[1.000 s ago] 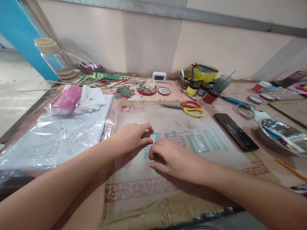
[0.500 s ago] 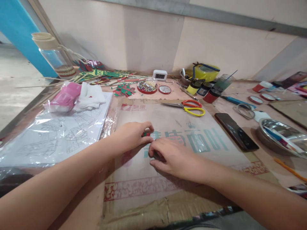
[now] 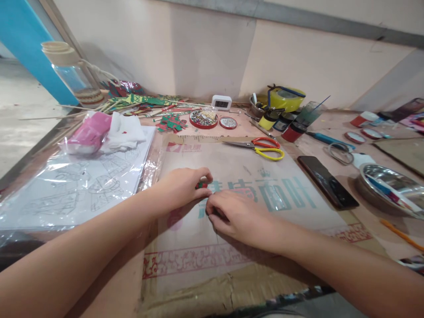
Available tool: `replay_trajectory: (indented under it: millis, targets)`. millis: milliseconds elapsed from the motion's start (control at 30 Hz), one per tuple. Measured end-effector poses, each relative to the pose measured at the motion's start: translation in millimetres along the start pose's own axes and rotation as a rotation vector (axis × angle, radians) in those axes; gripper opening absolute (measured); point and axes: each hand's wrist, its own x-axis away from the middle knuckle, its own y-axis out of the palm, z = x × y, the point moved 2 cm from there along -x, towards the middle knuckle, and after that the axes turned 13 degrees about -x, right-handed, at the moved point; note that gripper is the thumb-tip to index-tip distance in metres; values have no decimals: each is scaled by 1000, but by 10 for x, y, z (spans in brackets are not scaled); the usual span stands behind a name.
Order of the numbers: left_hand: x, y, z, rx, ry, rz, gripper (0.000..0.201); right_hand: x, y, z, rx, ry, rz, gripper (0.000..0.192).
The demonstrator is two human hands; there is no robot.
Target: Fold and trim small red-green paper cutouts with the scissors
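Note:
My left hand (image 3: 187, 184) is closed over a small red and green piece (image 3: 201, 185), which looks like painted paper or card; the fingers cover most of it. Just to its right, my right hand (image 3: 232, 212) is curled, thumb pressed to the fingers, and whatever it pinches is hidden. The fingertips of both hands nearly meet. Both are above a printed plastic sheet (image 3: 185, 258) laid over cardboard (image 3: 185, 296). Beyond them lie scissors (image 3: 258, 148) with one orange and one yellow handle.
A phone (image 3: 326, 181) and a steel bowl (image 3: 367, 190) lie to the right. Drawings under plastic (image 3: 66, 190) and a pink tissue pack (image 3: 89, 132) are left. Behind stand a small clock (image 3: 221, 103), bead lids (image 3: 203, 119), paint jars (image 3: 293, 131) and a glass bottle (image 3: 71, 77).
The right thumb has drawn in closer to its curled fingers. My left hand stays almost as it was, and the red and green piece is still in it.

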Motion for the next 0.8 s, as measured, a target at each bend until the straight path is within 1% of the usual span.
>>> replay_trajectory:
  millis: [100, 233, 333, 500, 800]
  targets:
    - [-7, -11, 7, -20, -27, -16, 33, -2, -4, 12, -2, 11, 6, 9]
    - [-10, -12, 3, -9, -12, -34, 35, 15, -47, -8, -61, 26, -21, 10]
    - [-15, 8, -16, -3, -3, -19, 36, 20, -57, -18, -73, 16, -36, 13]
    - [-21, 41, -39, 3, 4, -12, 36, 16, -40, -22, -47, 11, -49, 11]
    - [-12, 33, -36, 19, 15, -8, 36, 7, -70, -12, -67, 7, -72, 14]
